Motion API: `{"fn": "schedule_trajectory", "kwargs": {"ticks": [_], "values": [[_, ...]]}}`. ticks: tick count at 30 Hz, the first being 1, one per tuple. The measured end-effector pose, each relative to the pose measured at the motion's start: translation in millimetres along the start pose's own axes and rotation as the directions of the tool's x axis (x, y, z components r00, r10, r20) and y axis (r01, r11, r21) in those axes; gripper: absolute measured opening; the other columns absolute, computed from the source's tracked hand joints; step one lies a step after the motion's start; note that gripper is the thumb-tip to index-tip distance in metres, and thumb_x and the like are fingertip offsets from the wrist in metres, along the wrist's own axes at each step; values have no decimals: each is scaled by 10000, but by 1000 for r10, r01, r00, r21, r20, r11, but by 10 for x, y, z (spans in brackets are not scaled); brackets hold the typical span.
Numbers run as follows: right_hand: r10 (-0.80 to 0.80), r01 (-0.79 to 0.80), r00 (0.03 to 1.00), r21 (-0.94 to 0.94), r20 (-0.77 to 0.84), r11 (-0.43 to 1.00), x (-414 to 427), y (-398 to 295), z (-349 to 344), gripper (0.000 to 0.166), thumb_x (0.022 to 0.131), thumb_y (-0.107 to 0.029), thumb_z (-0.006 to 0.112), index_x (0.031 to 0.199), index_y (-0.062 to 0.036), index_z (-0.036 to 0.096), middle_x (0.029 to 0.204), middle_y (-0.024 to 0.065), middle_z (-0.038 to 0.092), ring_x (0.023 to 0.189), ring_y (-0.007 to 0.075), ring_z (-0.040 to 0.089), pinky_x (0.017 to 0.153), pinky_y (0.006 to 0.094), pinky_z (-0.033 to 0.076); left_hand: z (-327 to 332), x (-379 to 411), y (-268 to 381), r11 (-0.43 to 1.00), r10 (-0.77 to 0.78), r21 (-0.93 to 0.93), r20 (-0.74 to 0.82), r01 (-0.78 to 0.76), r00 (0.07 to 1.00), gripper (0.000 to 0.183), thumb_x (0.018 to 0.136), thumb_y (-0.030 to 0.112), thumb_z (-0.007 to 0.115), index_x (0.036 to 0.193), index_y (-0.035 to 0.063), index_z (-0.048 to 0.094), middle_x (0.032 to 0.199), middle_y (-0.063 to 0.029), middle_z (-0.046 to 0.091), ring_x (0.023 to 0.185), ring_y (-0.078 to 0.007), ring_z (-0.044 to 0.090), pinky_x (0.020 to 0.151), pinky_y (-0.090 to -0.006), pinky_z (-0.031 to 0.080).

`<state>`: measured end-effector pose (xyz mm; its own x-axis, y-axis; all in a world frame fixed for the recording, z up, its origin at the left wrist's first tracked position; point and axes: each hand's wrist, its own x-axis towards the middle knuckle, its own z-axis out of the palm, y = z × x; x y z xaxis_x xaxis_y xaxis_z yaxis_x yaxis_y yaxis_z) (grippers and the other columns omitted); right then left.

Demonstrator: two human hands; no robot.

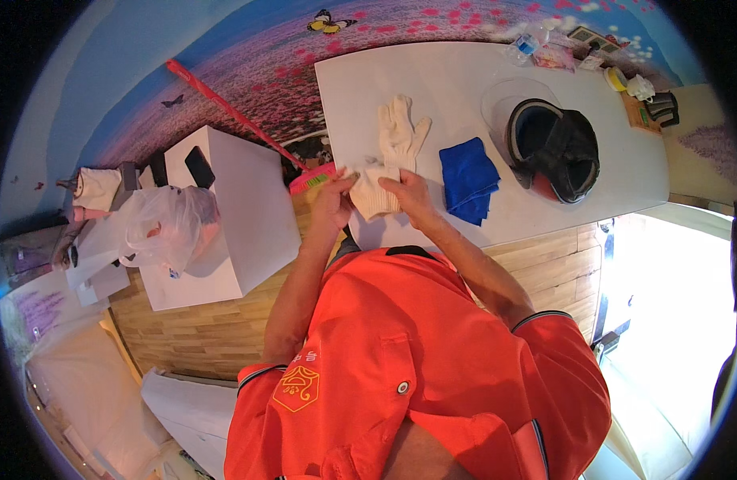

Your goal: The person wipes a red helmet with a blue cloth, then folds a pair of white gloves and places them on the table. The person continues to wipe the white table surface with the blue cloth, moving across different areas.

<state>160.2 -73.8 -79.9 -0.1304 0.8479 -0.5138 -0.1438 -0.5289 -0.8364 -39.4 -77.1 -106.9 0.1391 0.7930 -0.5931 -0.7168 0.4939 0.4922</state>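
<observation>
A cream knitted work glove (375,195) is held between both my hands just over the near left edge of the white table, its ribbed cuff towards me. My left hand (334,201) grips its left side. On the other side, the thumb and fingers of my right hand (413,197) pinch the fabric near the cuff. A matching glove (399,133) lies flat beyond it, fingers pointing away. To the right of my right hand rests a folded blue cloth (469,180).
The white table (452,72) carries a dark-lined helmet (554,150) with a clear visor, a plastic bottle (527,45) and an electric kettle (663,109). At left, a white cabinet (254,210) bears a phone (199,167) and a plastic bag (167,225). A red-handled broom (236,114) leans between them.
</observation>
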Motion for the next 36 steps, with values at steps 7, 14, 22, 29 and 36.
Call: {"fn": "schedule_trajectory", "kwargs": {"ticks": [7,14,22,29,36], "values": [[-370,375,927,-179,59,910,-66,-219,75,260,930,-223,744,991,28,712,717,19,630,652,66,516,548,301,412,403,-295,256,849,453,367,-140,-379,880,591,906,-12,722,1449,57,497,994,-70,690,796,-180,686,668,-321,588],[173,-113,983,-540,62,834,-79,594,-394,305,880,-231,748,1005,47,730,780,72,717,617,135,665,535,302,532,-233,-348,-357,881,205,473,-396,8,895,582,889,27,719,1422,-36,495,876,-59,645,645,-147,606,531,-294,498],[167,50,965,-764,204,644,8,837,-579,360,801,-322,770,689,13,705,597,170,674,550,254,713,572,406,574,-27,-523,-256,439,197,895,-185,82,963,205,893,122,754,1020,-38,728,746,-65,688,613,-127,631,551,-275,494],[262,-94,955,-694,139,713,-23,735,-586,392,827,-339,760,727,37,711,604,165,690,552,227,731,550,377,581,-500,-240,-348,883,111,470,-255,23,961,133,909,159,770,935,38,721,829,-49,727,686,-152,687,639,-290,567],[132,92,977,-887,168,452,-37,493,-522,325,833,-319,819,792,-7,737,780,161,751,722,282,757,673,414,593,-535,-314,-398,936,-66,310,-307,165,949,73,931,56,683,1001,40,678,864,-69,732,710,-217,725,664,-386,628]]}}
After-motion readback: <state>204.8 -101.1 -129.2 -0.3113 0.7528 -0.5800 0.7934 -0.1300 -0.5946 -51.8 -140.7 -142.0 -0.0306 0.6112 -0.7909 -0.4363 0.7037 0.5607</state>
